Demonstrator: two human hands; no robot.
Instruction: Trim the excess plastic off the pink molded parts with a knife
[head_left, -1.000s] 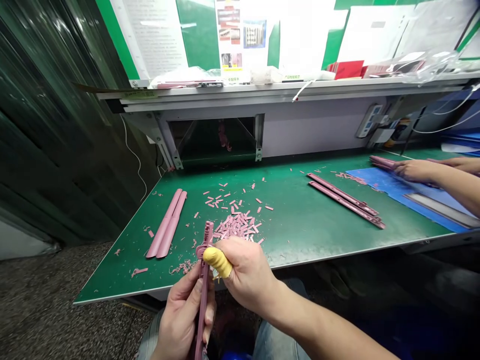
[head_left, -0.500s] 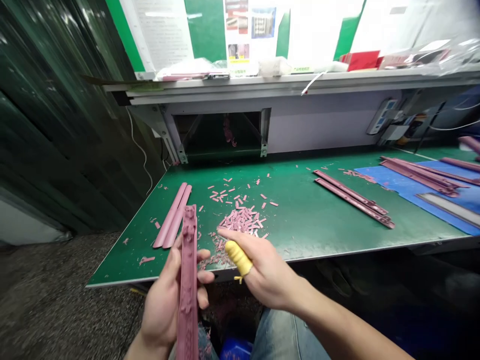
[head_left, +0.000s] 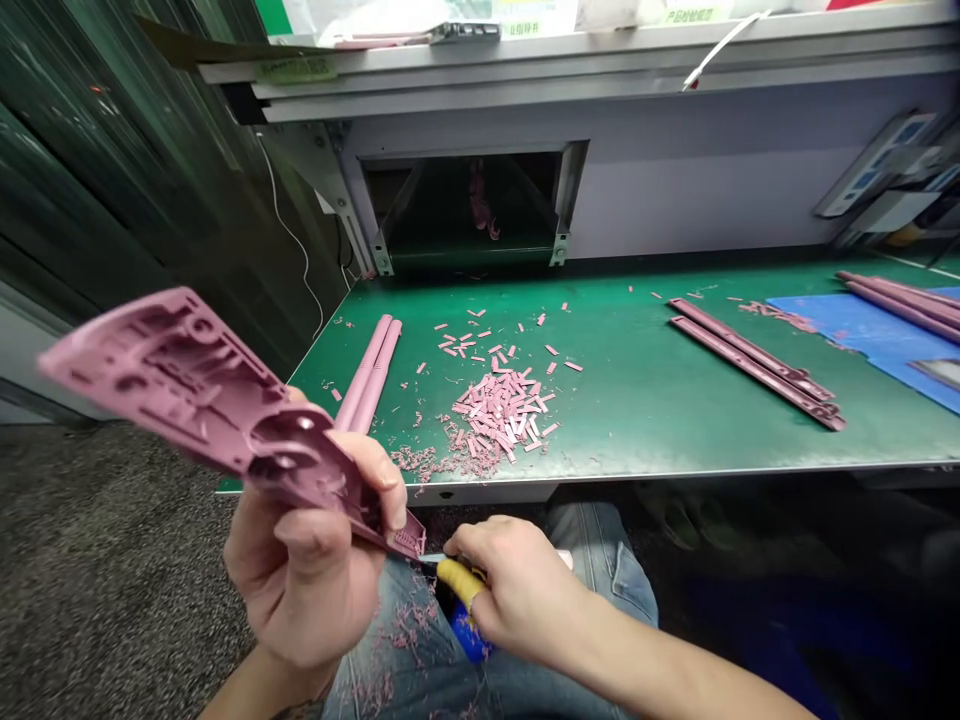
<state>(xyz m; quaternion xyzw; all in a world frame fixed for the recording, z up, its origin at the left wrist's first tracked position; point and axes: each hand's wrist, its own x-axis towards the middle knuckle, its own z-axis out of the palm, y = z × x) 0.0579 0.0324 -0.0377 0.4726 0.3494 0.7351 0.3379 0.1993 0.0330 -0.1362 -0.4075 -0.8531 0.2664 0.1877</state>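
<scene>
My left hand (head_left: 315, 575) is closed around a long pink plastic shell part (head_left: 199, 385), tilted so its ribbed hollow inside shows and its wide end points up to the left. The part's narrow end comes down close to my right hand (head_left: 521, 580). That hand is closed on a small knife (head_left: 430, 559); a bit of blade shows at the narrow end, and most of the handle is hidden in the fist. Yellow wrapping (head_left: 459, 580) covers one digit of the right hand. Pink shavings (head_left: 412, 625) lie on the jeans below.
A heap of pink plastic scraps (head_left: 499, 405) lies on the green table (head_left: 615, 400). Two smooth pink parts (head_left: 371, 370) rest at the left, two more (head_left: 757, 365) at the right. Further pink parts (head_left: 900, 305) lie on a blue sheet (head_left: 832, 325). A shelf edge (head_left: 525, 75) runs above.
The pink part has been turned over end and raised to the left, with its wide end now up. The knife has come to its narrow end. The view has tipped downward; the co-worker's hands have gone.
</scene>
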